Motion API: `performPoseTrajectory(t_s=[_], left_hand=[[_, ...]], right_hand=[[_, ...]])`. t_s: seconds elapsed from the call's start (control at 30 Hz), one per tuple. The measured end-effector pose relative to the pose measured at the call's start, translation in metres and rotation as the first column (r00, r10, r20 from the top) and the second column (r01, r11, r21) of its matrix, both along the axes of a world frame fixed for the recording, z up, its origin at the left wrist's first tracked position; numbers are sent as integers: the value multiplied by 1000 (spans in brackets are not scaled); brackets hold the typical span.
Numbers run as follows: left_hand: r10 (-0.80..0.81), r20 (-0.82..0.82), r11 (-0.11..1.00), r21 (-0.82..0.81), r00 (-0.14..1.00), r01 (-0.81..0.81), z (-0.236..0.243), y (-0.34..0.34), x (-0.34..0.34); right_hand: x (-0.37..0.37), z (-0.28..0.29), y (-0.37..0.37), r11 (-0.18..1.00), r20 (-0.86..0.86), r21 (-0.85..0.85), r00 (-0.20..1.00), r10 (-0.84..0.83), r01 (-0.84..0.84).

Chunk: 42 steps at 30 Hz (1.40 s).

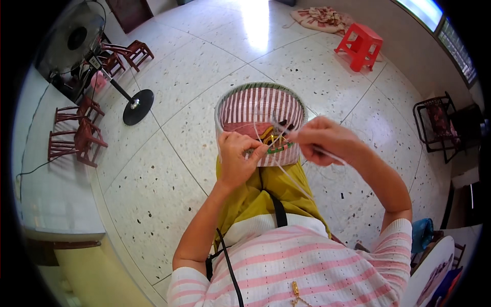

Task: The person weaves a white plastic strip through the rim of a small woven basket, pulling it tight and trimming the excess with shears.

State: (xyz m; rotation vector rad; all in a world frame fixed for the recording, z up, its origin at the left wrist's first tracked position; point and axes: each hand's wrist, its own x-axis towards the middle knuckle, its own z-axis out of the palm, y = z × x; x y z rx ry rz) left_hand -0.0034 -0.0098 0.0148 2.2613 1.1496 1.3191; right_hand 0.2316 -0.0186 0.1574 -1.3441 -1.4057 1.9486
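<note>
Striped top (286, 256) nearest; pale strand (292, 179) held over the striped basket (263, 85) farther off.
Strand is pinched by the left hand (241, 156) and seemingly gripped by the closed right hand (327, 140); work is judged partway, both grips taken, a loose length left hanging.

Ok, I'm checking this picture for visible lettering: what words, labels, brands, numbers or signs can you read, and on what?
No legible text.
Control panel on the pedestal fan: any markings are too small to read.
Striped basket: no lettering visible.
</note>
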Motion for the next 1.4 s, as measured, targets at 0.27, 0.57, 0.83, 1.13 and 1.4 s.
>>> performPoseTrajectory(t_s=[0.27, 0.57, 0.83, 1.13, 1.4], left_hand=[[94, 151, 995, -25, 984, -91, 3, -3, 10], [34, 25, 998, 57, 999, -35, 4, -2, 8], [48, 30, 996, 72, 998, -51, -2, -1, 7], [-17, -113, 996, 91, 993, 27, -1, -7, -5], [-28, -90, 1000, 11, 996, 29, 5, -25, -3]], right_hand=[[-2, -29, -4, 978, -42, -198, 997, 66, -73], [-13, -50, 28, 813, 34, 563, 987, 158, -150], [-29, -88, 62, 215, 436, 852, 874, 213, -477], [-26, -93, 74, 928, 15, 290, 970, 241, -235], [-26, -107, 68, 968, -104, 72, 963, 248, -242]])
